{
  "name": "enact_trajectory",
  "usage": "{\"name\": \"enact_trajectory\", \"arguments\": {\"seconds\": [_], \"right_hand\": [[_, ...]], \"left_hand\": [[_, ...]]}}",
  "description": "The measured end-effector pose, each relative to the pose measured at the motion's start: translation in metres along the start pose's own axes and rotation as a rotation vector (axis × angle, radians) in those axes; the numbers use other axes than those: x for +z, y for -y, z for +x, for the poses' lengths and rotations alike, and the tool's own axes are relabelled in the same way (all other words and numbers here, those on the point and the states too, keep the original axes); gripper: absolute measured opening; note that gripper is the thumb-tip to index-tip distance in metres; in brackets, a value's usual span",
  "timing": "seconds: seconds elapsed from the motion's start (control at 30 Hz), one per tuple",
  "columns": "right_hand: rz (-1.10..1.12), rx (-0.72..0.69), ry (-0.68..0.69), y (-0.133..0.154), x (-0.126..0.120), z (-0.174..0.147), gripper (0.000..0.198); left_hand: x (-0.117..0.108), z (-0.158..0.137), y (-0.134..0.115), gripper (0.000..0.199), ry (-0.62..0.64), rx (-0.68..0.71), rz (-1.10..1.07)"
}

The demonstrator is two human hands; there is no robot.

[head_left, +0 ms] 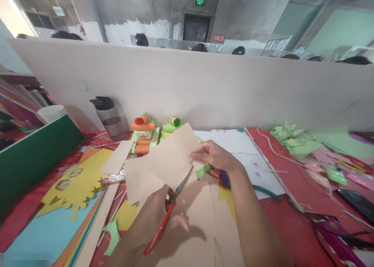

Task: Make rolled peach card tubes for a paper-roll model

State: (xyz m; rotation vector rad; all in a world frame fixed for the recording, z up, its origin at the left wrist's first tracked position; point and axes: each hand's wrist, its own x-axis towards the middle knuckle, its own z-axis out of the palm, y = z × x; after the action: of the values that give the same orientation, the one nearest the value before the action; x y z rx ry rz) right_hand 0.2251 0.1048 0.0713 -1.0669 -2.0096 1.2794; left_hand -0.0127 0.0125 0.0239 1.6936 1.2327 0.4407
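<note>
My right hand (pixel 214 156) pinches a pale peach sheet of paper (pixel 171 154) near its right edge, thumb against the sheet's face. In my left hand (pixel 159 208) is a pair of scissors (pixel 165 222) with red-orange handles. The blades are together and point up and right, in front of the lifted sheet. My left thumb is close to the sheet's lower edge; I cannot tell whether it also grips the paper. Below both hands lie more peach sheets (pixel 198 212). A green paper scrap (pixel 202 170) shows beneath my right hand.
Orange and green paper-roll models (pixel 143 136) stand by the white partition (pixel 187 83), near a water bottle (pixel 110 119). Left are cut yellow card (pixel 76 177) and a green box (pixel 37 154). Right are green scraps (pixel 295 140), a phone (pixel 356 204) and cables.
</note>
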Motion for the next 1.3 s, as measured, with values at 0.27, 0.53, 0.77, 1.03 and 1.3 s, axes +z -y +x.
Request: {"name": "enact_trajectory", "arguments": {"seconds": [0.27, 0.53, 0.77, 1.03, 1.3], "right_hand": [[0.022, 0.022, 0.001, -0.002, 0.004, 0.002, 0.036], [0.075, 0.057, 0.012, 0.006, 0.008, 0.002, 0.036], [0.067, 0.045, 0.016, 0.004, 0.008, 0.003, 0.036], [0.024, 0.049, 0.021, 0.007, 0.008, 0.003, 0.033], [0.007, 0.043, 0.018, 0.005, 0.009, 0.005, 0.041]], "left_hand": [[0.000, -0.004, 0.002, 0.051, 0.015, 0.076, 0.075], [0.003, -0.002, 0.004, 0.044, -0.011, 0.056, 0.057], [0.005, 0.001, 0.012, 0.043, -0.031, 0.045, 0.019], [0.004, 0.005, 0.010, 0.043, -0.030, 0.001, -0.022], [0.004, 0.003, 0.015, 0.039, -0.031, -0.033, 0.044]]}}
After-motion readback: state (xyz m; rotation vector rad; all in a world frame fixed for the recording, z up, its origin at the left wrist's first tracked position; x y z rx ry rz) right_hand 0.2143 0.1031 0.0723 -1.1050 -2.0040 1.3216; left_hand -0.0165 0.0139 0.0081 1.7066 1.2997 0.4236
